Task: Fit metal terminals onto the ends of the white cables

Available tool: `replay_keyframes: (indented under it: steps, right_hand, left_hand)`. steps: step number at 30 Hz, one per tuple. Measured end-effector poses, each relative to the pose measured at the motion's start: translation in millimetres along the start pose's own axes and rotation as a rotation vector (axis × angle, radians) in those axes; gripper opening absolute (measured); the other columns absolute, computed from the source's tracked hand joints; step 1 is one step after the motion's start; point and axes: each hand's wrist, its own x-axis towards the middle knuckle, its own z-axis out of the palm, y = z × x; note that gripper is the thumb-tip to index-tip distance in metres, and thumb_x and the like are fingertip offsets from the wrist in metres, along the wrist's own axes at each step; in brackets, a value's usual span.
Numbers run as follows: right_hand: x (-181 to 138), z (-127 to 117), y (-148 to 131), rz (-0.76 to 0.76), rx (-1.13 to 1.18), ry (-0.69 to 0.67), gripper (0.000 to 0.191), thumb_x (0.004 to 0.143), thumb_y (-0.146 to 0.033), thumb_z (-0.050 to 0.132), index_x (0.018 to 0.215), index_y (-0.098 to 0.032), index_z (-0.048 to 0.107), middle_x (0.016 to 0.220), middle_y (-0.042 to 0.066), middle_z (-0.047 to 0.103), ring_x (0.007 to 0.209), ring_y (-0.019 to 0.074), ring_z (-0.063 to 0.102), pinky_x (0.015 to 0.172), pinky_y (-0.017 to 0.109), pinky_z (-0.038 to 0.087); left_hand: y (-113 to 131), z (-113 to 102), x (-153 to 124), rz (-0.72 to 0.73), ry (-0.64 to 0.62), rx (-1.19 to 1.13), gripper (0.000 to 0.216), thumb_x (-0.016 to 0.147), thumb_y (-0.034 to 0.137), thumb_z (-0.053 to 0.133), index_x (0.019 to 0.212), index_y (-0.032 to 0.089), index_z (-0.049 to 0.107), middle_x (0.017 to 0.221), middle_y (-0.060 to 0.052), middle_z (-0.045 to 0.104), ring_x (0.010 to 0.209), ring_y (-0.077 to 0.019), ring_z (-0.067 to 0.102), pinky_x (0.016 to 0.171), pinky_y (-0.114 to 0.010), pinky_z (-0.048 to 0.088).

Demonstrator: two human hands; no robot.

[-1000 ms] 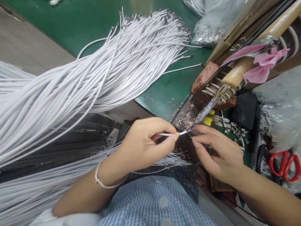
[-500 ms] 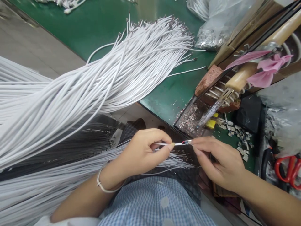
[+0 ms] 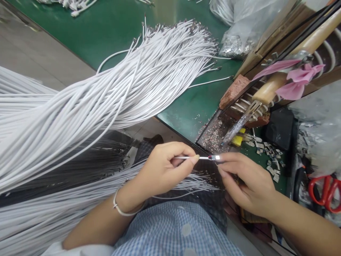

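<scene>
My left hand pinches a thin white cable between thumb and index finger, a short length sticking out to the right. On that cable's end sits a small silver metal connector, with a bit of red and black behind it. My right hand has its fingertips closed in around the connector's far end, the thumb a little below it. Under my hands lies a lower bundle of white cables across the lap. A large bundle of white cables spreads over the green table ahead.
A soldering iron with a pink ribbon slants over a brick and a scrap-strewn tray. Loose metal connector pieces lie to the right, near red-handled scissors. Plastic bags stand at the back.
The connector has turned so its bright flat face shows more, and it sits slightly higher. My right fingers cover less of its end. The view has shifted slightly.
</scene>
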Motion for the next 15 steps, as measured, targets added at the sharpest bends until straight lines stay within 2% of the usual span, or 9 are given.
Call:
replay_keyframes:
  steps: [6, 10, 12, 15]
  right_hand:
    - [0.2, -2.5, 0.4, 0.007, -0.021, 0.024, 0.016, 0.078, -0.005, 0.051, 0.087, -0.017, 0.056, 0.093, 0.011, 0.062, 0.084, 0.0179, 0.063, 0.069, 0.028, 0.055]
    - [-0.5, -2.9, 1.1, 0.029, -0.011, 0.020, 0.016, 0.077, -0.004, 0.051, 0.087, -0.015, 0.057, 0.094, 0.012, 0.062, 0.087, 0.0181, 0.063, 0.072, 0.027, 0.054]
    - [-2.0, -3.7, 0.6, 0.032, 0.026, -0.004, 0.018, 0.078, -0.004, 0.050, 0.089, -0.015, 0.057, 0.091, 0.010, 0.064, 0.084, 0.0175, 0.063, 0.070, 0.027, 0.054]
    - [-5.1, -4.5, -2.7, 0.004, 0.087, -0.061, 0.021, 0.078, -0.004, 0.050, 0.094, -0.017, 0.056, 0.087, 0.007, 0.066, 0.080, 0.0165, 0.064, 0.069, 0.025, 0.053]
  left_hand:
    - [4.0, 2.5, 5.1, 0.003, 0.046, 0.003, 0.011, 0.077, 0.018, 0.058, 0.070, 0.014, 0.064, 0.051, 0.006, 0.048, 0.043, -0.0056, 0.037, 0.043, -0.018, 0.031]
    - [2.9, 2.5, 5.4, 0.005, 0.029, 0.003, 0.010, 0.078, 0.018, 0.058, 0.071, 0.015, 0.064, 0.051, 0.006, 0.047, 0.043, -0.0058, 0.037, 0.042, -0.018, 0.031]
    - [0.2, 1.0, 3.3, 0.026, -0.039, 0.015, 0.013, 0.079, 0.019, 0.057, 0.069, 0.015, 0.063, 0.053, 0.004, 0.049, 0.046, -0.0070, 0.041, 0.044, -0.019, 0.034]
    - [-4.6, -3.0, -3.9, 0.101, -0.231, 0.020, 0.019, 0.083, 0.021, 0.051, 0.070, 0.014, 0.063, 0.065, -0.001, 0.058, 0.061, -0.0110, 0.053, 0.059, -0.022, 0.042]
